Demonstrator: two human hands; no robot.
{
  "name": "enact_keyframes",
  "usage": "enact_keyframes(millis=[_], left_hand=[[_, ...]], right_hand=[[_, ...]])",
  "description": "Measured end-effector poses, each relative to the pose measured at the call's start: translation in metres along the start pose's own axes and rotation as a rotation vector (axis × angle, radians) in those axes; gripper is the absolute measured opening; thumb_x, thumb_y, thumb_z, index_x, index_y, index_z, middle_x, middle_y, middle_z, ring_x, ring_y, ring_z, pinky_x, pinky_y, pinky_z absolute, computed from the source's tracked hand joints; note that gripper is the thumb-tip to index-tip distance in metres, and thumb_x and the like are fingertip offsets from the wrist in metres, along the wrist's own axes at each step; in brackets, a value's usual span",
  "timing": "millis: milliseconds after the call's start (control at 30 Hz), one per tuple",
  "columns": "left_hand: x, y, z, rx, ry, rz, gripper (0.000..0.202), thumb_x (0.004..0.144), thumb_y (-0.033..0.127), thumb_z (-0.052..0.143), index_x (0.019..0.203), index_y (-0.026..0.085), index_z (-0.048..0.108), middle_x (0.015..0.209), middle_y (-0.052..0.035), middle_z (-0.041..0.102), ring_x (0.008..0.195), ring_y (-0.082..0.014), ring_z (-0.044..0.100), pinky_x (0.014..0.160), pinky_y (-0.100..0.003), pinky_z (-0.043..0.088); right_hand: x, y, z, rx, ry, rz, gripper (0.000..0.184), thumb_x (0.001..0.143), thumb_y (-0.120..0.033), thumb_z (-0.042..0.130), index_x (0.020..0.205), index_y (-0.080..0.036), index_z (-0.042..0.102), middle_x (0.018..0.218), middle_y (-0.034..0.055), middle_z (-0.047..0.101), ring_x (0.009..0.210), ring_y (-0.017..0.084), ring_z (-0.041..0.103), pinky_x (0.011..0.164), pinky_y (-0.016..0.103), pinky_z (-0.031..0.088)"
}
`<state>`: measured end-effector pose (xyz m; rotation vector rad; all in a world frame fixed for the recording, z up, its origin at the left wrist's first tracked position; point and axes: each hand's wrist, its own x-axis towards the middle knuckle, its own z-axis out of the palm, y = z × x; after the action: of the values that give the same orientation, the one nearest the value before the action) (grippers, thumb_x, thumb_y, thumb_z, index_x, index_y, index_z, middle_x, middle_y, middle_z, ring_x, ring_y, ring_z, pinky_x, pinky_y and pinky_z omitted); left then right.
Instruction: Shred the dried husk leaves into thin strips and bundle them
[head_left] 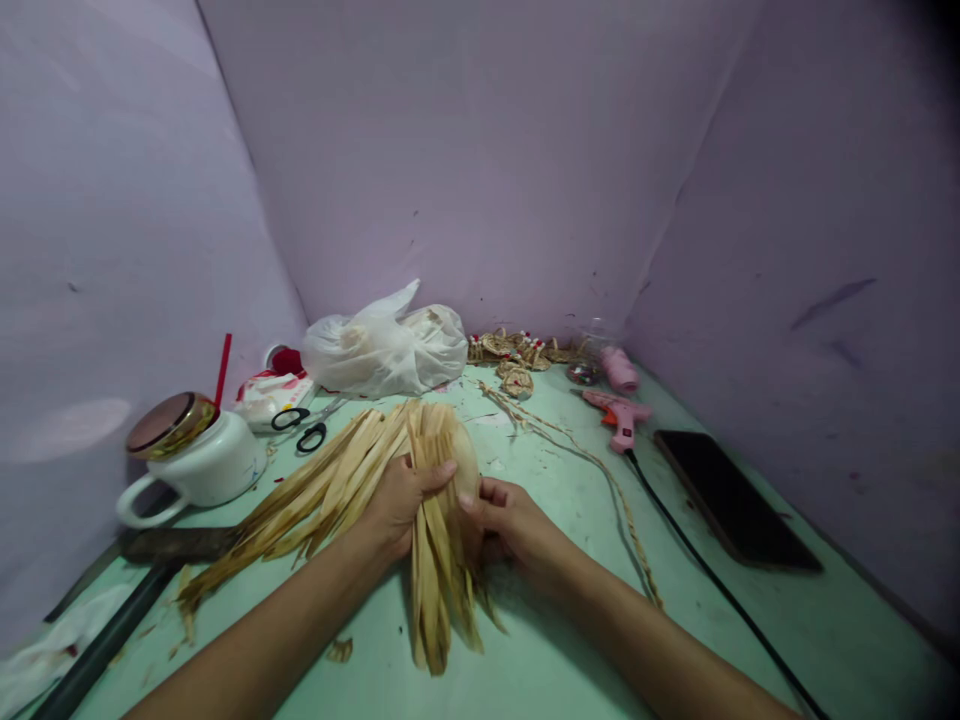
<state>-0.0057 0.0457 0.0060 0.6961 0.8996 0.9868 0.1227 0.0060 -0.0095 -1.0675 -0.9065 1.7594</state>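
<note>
A bundle of dried strips (431,610) is held above the table (592,620) in the left hand (405,497), with the thumb laid across its front. Its gripped part is directed lengthwise, from the far side towards the person, and loose ends are left hanging below the fist. A longer fan of strips (330,475) is spread to the left, slanting down towards the hammer (180,545). At the bundle's right edge, a broad pale strip (466,455) is pinched between thumb and fingers of the right hand (517,520). The fan is thus placed nearer the left hand.
</note>
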Motion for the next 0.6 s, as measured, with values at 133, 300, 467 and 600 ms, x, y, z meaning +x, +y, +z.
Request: enact_keyframes(millis=[133,300,467,600], left_hand=[[-0.001,0.005,-0.003,0.006,-0.092,-0.06,0.034,0.051,0.019,0.076,0.079,0.009,0.058,0.057,-0.0078,0.064,0.046,-0.0215,0.06,0.045,-0.035,0.049],[-0.001,0.003,-0.006,-0.013,-0.235,-0.126,0.036,0.049,0.018,0.076,0.08,0.01,0.059,0.061,-0.0087,0.065,0.051,-0.0244,0.062,0.047,-0.038,0.051],[0.0,0.003,-0.005,-0.016,-0.198,-0.095,0.035,0.05,0.019,0.078,0.078,0.014,0.059,0.056,-0.0019,0.061,0.045,-0.0191,0.059,0.043,-0.033,0.049],[-0.001,0.013,-0.006,0.032,-0.152,-0.073,0.031,0.05,0.028,0.08,0.062,0.011,0.058,0.048,-0.0037,0.059,0.041,-0.018,0.056,0.04,-0.03,0.047]], right_hand=[[0.0,0.002,0.002,-0.031,-0.048,0.01,0.046,0.053,-0.053,0.074,0.055,-0.015,0.049,0.045,-0.0034,0.049,0.039,0.006,0.043,0.042,0.021,0.036],[0.002,0.004,0.002,-0.127,-0.011,0.007,0.049,0.05,-0.056,0.074,0.051,-0.015,0.047,0.039,-0.0057,0.043,0.035,0.005,0.039,0.04,0.022,0.035],[0.003,0.005,0.0,-0.148,-0.001,0.024,0.047,0.052,-0.055,0.074,0.053,-0.014,0.051,0.042,-0.0045,0.045,0.036,0.005,0.04,0.04,0.021,0.034],[0.002,0.005,0.0,-0.039,-0.031,0.056,0.045,0.056,-0.053,0.073,0.059,-0.012,0.056,0.05,-0.0018,0.052,0.038,0.005,0.043,0.042,0.021,0.038]])
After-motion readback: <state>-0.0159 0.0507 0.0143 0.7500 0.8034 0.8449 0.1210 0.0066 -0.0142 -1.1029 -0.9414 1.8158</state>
